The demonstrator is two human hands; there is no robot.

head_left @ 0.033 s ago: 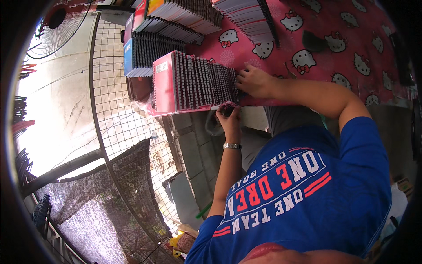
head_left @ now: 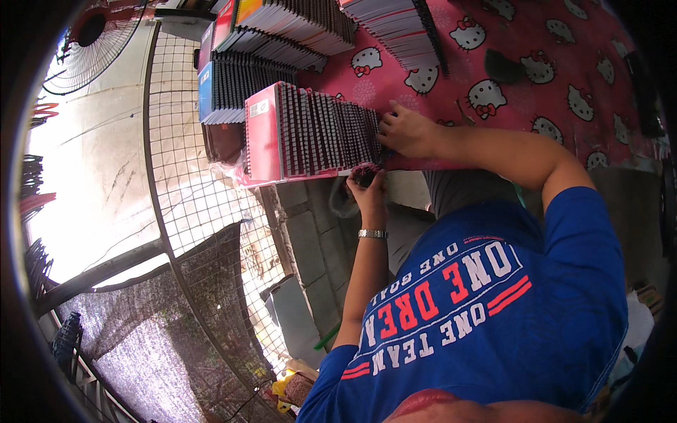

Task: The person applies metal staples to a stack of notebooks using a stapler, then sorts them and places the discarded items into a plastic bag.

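A row of spiral notebooks [head_left: 328, 134] stands tightly packed near the table's front edge, dark coil bindings facing up and a pink cover at the left end. At the row's right end is my right hand [head_left: 409, 132], its bent fingers against the last notebook and one finger raised; some fingertips are hidden. Just below that end, my left hand [head_left: 368, 192], with a metal-banded watch [head_left: 372, 233] on its wrist, curls thumb and fingers round a dark, coil-like bundle [head_left: 365, 173]. What exactly the bundle is I cannot make out.
A pink patterned cloth [head_left: 458, 77] covers the table. More spiral notebooks stand behind: a blue-covered stack [head_left: 243, 88], a rear stack [head_left: 296, 28] and another stack [head_left: 398, 32]. Wire mesh [head_left: 187, 134] and a fan [head_left: 92, 42] are on the left. Something dark [head_left: 504, 67] lies on the cloth.
My right hand has shifted very slightly at the row's end. Otherwise both hands and the notebooks look the same.
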